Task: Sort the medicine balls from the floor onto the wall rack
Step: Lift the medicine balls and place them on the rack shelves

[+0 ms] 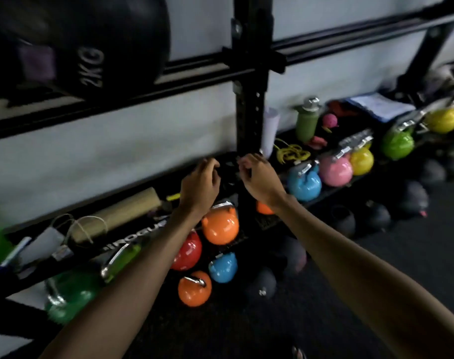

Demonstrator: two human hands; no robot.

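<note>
Two bare arms reach forward toward the black upright post point(249, 99) of the wall rack. The left hand point(200, 182) and right hand point(259, 177) hover close together just in front of the post, near the back edge of a low shelf point(332, 193). Both hands have their fingers loosely curled, and nothing shows inside either. The picture is blurred, so finer detail of the fingertips is lost. A large black medicine ball point(78, 40) marked 2KG sits on the rack's upper rails point(350, 45) at their left end, well above the hands. More dark balls point(412, 200) lie on the floor along the front edge of the low shelf, to the right of the hands. Another dark ball point(262, 283) lies on the floor below the hands, near the foot of the post. Beside it on the floor are coloured kettlebells: an orange one point(220, 226), a red one point(188, 252) and a blue one point(223, 268). Along the shelf to the right stand a blue kettlebell point(304, 182), a pink kettlebell point(335, 169) and a yellow kettlebell point(361, 160). At the shelf's back edge stand a green bottle point(307, 123) and a tangle of yellow cord point(291, 152). A cardboard tube point(117, 216) lies on the shelf's left part.
</note>
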